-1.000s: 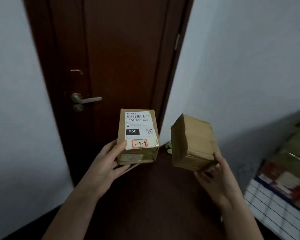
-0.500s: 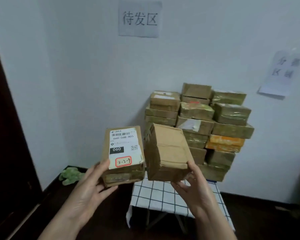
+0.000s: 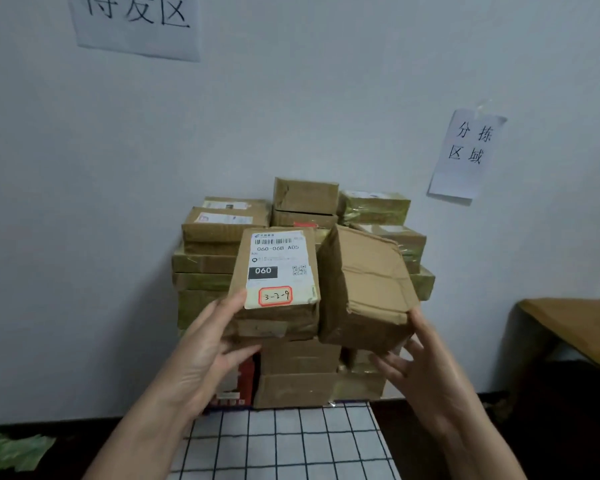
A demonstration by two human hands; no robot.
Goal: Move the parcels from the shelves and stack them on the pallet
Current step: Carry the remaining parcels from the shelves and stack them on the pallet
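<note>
My left hand grips a brown parcel with a white shipping label marked 060 and a red-boxed note. Beside it, my right hand holds a plain, dented cardboard parcel from below. The two parcels touch side by side in front of a tall stack of taped parcels against the white wall. That stack rests on a surface covered by a white cloth with a black grid. The held parcels hide the stack's middle.
Two paper signs hang on the wall, one at the top left and one at the right. A wooden table juts in at the right. Something green lies on the dark floor at the lower left.
My view has swung from a dark door to the parcel stack and come closer. Both hands have carried their parcels along and now hold them together in front of the stack.
</note>
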